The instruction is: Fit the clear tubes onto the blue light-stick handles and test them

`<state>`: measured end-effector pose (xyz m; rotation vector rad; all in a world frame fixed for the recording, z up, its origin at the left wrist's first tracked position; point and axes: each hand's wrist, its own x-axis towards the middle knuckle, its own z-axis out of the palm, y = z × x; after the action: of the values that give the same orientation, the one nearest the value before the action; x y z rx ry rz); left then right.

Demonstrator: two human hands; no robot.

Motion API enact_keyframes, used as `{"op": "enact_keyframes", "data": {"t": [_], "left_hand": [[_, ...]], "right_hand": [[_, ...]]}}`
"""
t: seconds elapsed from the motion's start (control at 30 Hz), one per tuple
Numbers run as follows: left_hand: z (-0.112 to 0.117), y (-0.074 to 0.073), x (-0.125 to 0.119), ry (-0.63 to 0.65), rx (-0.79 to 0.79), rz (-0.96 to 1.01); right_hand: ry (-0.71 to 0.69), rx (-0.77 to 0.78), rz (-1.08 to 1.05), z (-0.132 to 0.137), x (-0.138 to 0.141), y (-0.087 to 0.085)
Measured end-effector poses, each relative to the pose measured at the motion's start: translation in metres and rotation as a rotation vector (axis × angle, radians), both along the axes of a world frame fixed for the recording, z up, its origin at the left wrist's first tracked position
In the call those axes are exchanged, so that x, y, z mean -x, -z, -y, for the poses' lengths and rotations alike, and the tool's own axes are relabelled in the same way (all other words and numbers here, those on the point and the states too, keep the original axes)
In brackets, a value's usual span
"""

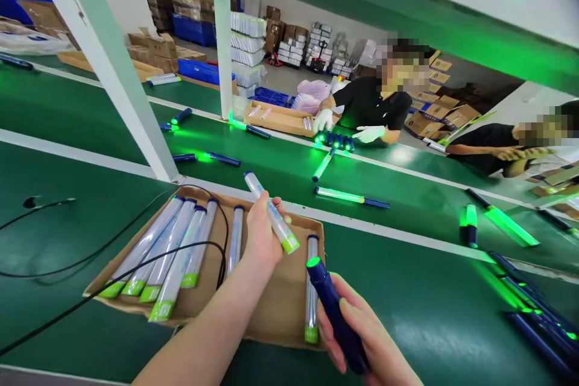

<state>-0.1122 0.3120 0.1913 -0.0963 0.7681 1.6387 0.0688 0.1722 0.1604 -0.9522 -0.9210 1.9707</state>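
- Left-hand grip (261,232) closed around a clear green-tipped tube (284,232)
- Right-hand grip (357,329) closed around a navy torch (328,295)
- More tubes (167,247) lie in a cardboard tray (289,295) on the green worktop (407,313)

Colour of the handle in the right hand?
The handle is dark blue, best seen in the head view.

**Green bench, from my end of the link**
I'm looking down on a green workbench (420,319) with a cardboard sheet (289,307) on it, clear tubes (174,268) with lime-green ends lying side by side on the card, and a black cable (54,268) trailing across. On the green belt (104,102) beyond, blue-handled wands (339,195) lie scattered, glowing green.
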Motion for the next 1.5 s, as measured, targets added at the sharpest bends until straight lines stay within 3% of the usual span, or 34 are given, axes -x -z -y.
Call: {"op": "enact_keyframes", "data": {"t": [0.1,0.23,0.33,0.6,0.73,1.0,1.27,1.5], "left_hand": [[0.014,0.001,-0.007,0.051,-0.043,-0.028],[0.027,0.001,-0.008,0.08,-0.114,-0.028],[0.032,-0.001,-0.006,0.104,-0.136,-0.019],[0.039,-0.008,0.001,0.201,-0.216,0.127],[0.041,-0.005,0.007,0.246,-0.268,0.094],[0.047,-0.001,0.005,0.162,-0.333,-0.199],[0.057,-0.005,-0.008,0.082,-0.208,-0.285],[0.053,0.005,-0.011,0.056,-0.165,-0.279]], "right_hand": [[0.048,0.05,-0.027,0.016,0.012,0.008],[0.186,0.133,0.104,0.029,0.02,0.019],[0.172,0.136,0.142,0.036,0.024,0.022],[0.241,0.239,0.185,0.043,0.04,0.006],[0.296,0.352,0.198,0.045,0.05,-0.002],[0.261,0.354,0.301,0.044,0.058,-0.006],[0.367,0.183,0.494,0.059,0.055,0.017],[0.281,0.212,0.447,0.043,0.056,0.01]]}}
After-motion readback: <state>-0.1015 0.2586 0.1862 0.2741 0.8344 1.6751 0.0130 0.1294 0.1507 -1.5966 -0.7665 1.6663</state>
